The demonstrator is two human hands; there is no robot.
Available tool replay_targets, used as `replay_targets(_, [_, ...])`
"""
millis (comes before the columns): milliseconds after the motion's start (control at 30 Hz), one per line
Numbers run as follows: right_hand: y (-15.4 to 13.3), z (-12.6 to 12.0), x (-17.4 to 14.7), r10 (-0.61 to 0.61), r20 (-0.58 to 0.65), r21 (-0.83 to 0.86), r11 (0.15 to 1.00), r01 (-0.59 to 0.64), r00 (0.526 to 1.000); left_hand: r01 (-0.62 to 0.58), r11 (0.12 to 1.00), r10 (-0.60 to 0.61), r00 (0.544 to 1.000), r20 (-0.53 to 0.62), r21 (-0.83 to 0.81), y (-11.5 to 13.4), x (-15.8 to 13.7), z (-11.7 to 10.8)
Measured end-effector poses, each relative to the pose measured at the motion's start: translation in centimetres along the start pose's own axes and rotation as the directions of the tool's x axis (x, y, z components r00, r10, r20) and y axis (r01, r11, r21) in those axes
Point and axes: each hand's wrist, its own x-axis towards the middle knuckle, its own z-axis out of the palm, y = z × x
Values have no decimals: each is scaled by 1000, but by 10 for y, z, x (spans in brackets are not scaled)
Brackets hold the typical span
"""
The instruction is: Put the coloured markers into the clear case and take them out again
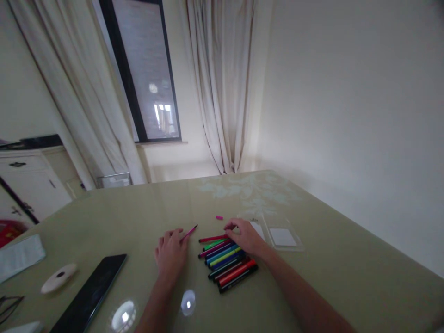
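A slim pink marker point(189, 232) with a bare dark tip sticks out from the thumb side of my left hand point(171, 252), whose fingers are closed on it near the table top. Just beyond lies a small pink cap point(219, 217), apart from both hands. My right hand point(245, 237) rests over the far end of a row of markers, its thumb and fingers closed at the end of a red marker point(212, 238). Below that, green, purple, blue, yellow-green and black markers lie side by side; a thicker red-orange marker point(237, 273) is near the front. My palm hides some ends.
A clear plastic case point(294, 245) with a white card lies open behind my right hand. To the left are a black tablet-like slab point(93, 291), a white oval object point(58, 278) and a pale packet point(22, 256). A wall borders the table's right side.
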Motion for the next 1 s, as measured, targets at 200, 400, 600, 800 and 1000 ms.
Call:
replay_targets(200, [5, 26, 43, 56, -46, -374, 925, -69, 997, 12, 988, -2, 998, 64, -157, 6, 1, 1])
replay_targets(400, [2, 35, 68, 122, -13, -408, 905, -117, 992, -64, 904, 96, 994, 55, -423, 18, 4, 2])
replay_targets(600, [-10, 10, 38, -60, -1, -91, 994, 60, 998, -157, 796, 196, 981, 4, -584, 33, -1, 3])
replay_targets(800, [-22, -8, 21, -140, -60, 11, 990, 141, 988, -196, 739, 267, 964, 13, -645, 39, -7, 1])
replay_targets(1000, [-24, -5, 19, -184, -59, 44, 981, 187, 981, -201, 698, 295, 955, 21, -687, 42, -11, 0])
